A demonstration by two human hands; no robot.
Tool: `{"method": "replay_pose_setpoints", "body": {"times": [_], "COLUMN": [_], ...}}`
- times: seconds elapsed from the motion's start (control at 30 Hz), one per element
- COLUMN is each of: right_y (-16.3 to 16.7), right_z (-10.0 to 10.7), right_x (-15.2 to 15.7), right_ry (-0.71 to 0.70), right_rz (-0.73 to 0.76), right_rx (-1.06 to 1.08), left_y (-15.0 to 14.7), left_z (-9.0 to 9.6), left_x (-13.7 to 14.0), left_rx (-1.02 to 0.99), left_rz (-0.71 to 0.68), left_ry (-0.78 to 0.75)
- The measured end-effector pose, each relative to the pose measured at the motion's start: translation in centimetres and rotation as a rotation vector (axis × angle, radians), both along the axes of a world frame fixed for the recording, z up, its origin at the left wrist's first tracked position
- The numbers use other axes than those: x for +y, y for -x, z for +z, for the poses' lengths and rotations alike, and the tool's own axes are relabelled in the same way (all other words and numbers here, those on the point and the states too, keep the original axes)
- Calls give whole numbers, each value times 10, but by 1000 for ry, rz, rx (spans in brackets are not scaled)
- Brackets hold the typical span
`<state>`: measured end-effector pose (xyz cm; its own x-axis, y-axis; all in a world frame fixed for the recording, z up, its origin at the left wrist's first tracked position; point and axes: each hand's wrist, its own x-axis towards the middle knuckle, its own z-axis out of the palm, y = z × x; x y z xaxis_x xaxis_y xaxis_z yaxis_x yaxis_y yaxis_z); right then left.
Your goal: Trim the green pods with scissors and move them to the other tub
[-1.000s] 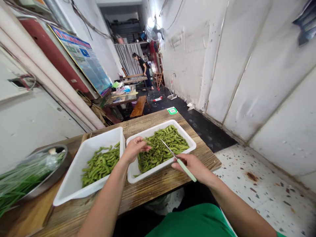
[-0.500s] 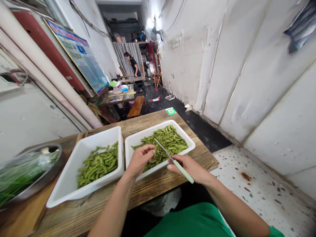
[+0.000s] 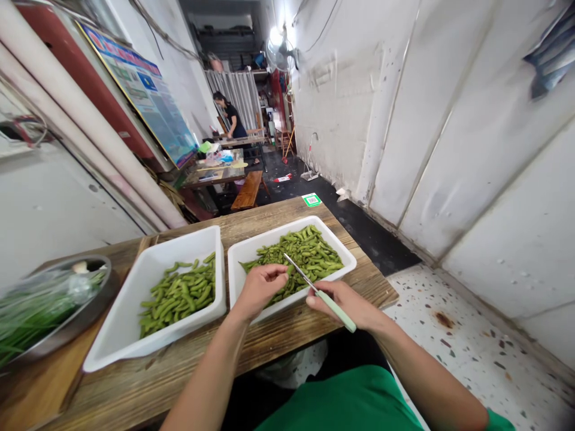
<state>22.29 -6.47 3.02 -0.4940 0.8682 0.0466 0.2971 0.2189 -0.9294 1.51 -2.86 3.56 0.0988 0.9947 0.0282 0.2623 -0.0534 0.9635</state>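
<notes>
My right hand [image 3: 344,302] is wrapped round a pair of scissors [image 3: 332,308] with a pale green handle, its narrow blades pointing up and left. Just left of the blades, my left hand [image 3: 263,287] pinches a green edamame pod [image 3: 290,270], mostly covered by the fingers. Both hands are above the near side of the right white tray [image 3: 233,263], which is heaped with edamame pods [image 3: 314,248]. To the left, a second white tray [image 3: 117,323] holds a smaller pile of edamame pods [image 3: 182,296].
Both trays stand on a wooden table [image 3: 179,371]. A metal bowl [image 3: 58,335] with bagged green vegetables sits at the far left. A QR-code card [image 3: 311,200] lies at the far edge. Further back are a bench [image 3: 248,190], a cluttered table [image 3: 215,173] and a person [image 3: 231,117].
My left hand has moved slightly right, bringing the pod close against the scissor blades. The scissors have barely shifted. In the background, the person has moved a little left and leans over a table.
</notes>
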Motion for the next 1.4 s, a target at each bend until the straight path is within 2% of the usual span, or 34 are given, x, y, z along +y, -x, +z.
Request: {"method": "replay_pose_setpoints", "body": {"times": [0.27, 0.43, 0.53, 0.8, 1.0, 1.07, 1.13, 1.17, 1.23, 1.27, 1.33, 1.4], "right_y": [2, 3, 3, 6, 8, 9, 7, 6, 2, 1, -2, -3], "right_z": [-9, -10, -10, -10, -20, -23, -24, -25, -26, -26, -26, -26], "right_x": [2, -2, -6, -6, -3, -2, -2, -2, -3, -3, -3, -3], "right_ry": [91, 167, 184, 187, 270, 303, 339, 350, 352, 340, 307, 285], "right_rz": [-42, -23, 6, -6, -14, -17, -20, -21, -6, 7, 32, 45], "right_rx": [49, 114, 139, 159, 201, 218, 239, 249, 255, 253, 244, 230], "left_y": [1, -2, -8, -18, -21, -13, 6, 21, 55, 71, 94, 99], "left_z": [1, 4, 4, 3, -2, -2, 2, 6, 15, 20, 28, 29], "left_x": [-1, -5, -8, -16, -12, -9, -8, -7, -9, -10, -11, -9], "left_rx": [-108, -449, -546, -521, -505, -412, -184, -16, 455, 682, 1004, 1165], "left_rz": [-71, 51, 111, 100, 101, 142, 284, 387, 631, 702, 723, 670], "left_ry": [153, 194, 167, 136, 179, 144, -7, -115, -329, -371, -361, -327]}}
